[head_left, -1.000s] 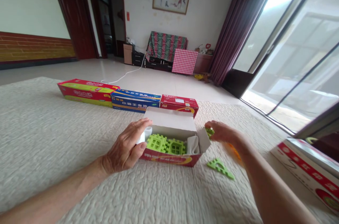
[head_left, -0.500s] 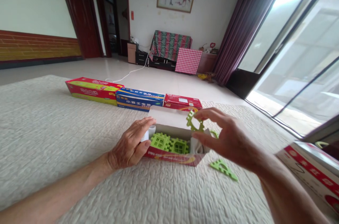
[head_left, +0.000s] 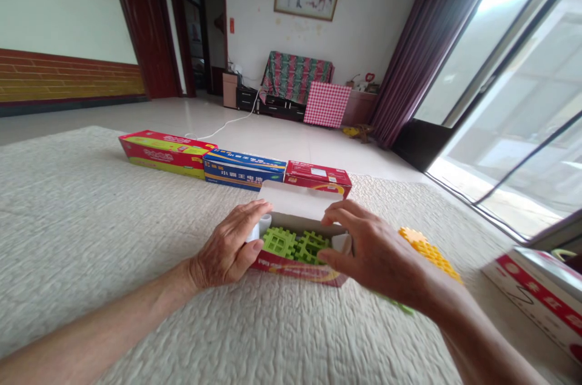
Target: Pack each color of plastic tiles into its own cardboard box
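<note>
A small red cardboard box (head_left: pixel 295 271) lies lengthwise before me with its white lid flap (head_left: pixel 297 198) raised at the back. Inside sit green plastic building blocks with toothed edges: a window-pattern block (head_left: pixel 278 243) on the left, and a lattice-like block (head_left: pixel 313 247) beside it. My left hand (head_left: pixel 230 244) grips the box's left end, fingers over the white end flap and thumb toward the front. Over the right end, my right hand (head_left: pixel 370 245) has its thumb and fingers apart. Its thumb tip is by the lattice-like block. Part of a green piece (head_left: pixel 400 306) shows below the right wrist.
Yellow toothed blocks (head_left: pixel 431 254) lie on the pale quilted mat (head_left: pixel 159 233) right of my right hand. Behind the open box stand a red-and-yellow box (head_left: pixel 166 154), a blue box (head_left: pixel 243 170) and another red box (head_left: pixel 318 176). A white-and-red carton (head_left: pixel 541 297) is at far right.
My right hand has come down to the box's right end, and the green ring-like piece it pinched is out of its fingertips. The yellow blocks have come into view. My left hand stays put.
</note>
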The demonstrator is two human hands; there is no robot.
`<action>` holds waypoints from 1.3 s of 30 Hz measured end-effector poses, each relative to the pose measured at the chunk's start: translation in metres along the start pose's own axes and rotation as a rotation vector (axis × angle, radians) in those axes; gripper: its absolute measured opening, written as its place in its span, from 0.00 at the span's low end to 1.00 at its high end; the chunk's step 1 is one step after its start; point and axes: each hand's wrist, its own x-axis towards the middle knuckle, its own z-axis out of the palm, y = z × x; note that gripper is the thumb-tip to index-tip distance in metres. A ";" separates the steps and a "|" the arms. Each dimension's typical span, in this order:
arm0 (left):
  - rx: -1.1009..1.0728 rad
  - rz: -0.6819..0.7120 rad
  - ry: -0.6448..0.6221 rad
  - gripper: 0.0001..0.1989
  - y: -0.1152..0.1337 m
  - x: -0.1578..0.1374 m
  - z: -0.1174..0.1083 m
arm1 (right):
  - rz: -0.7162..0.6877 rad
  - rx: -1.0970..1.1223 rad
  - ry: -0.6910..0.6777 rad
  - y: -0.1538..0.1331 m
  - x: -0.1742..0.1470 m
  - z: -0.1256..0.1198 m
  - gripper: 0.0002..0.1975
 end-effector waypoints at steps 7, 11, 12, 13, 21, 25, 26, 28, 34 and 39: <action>-0.006 0.006 -0.004 0.27 0.000 0.000 0.001 | 0.053 -0.070 0.250 0.067 0.001 -0.020 0.10; -0.011 0.008 -0.002 0.27 0.000 0.000 0.000 | 0.247 -0.168 0.053 0.116 -0.002 -0.010 0.12; -0.009 0.010 0.000 0.27 0.000 0.000 0.000 | 0.286 -0.180 -0.023 0.125 -0.004 -0.005 0.14; -0.008 0.012 0.001 0.27 0.001 0.000 0.000 | 0.309 -0.183 -0.095 0.133 -0.006 0.002 0.17; -0.024 0.007 -0.005 0.27 0.000 0.000 0.000 | 0.253 -0.151 -0.310 0.150 -0.012 0.039 0.21; -0.027 0.002 -0.010 0.27 -0.001 -0.001 0.000 | 0.266 -0.165 -0.303 0.148 -0.009 0.039 0.16; -0.025 0.001 -0.010 0.27 -0.001 0.000 0.000 | 0.268 -0.177 -0.298 0.149 -0.008 0.037 0.16; -0.019 0.001 -0.010 0.27 0.000 0.000 0.000 | 0.292 -0.215 -0.243 0.150 -0.006 0.030 0.17; -0.006 0.006 -0.001 0.27 0.000 0.000 0.001 | 0.180 -0.072 0.236 0.115 0.005 -0.003 0.22; -0.001 0.007 0.010 0.26 -0.001 -0.001 0.001 | -0.048 0.093 0.235 0.040 0.006 -0.007 0.20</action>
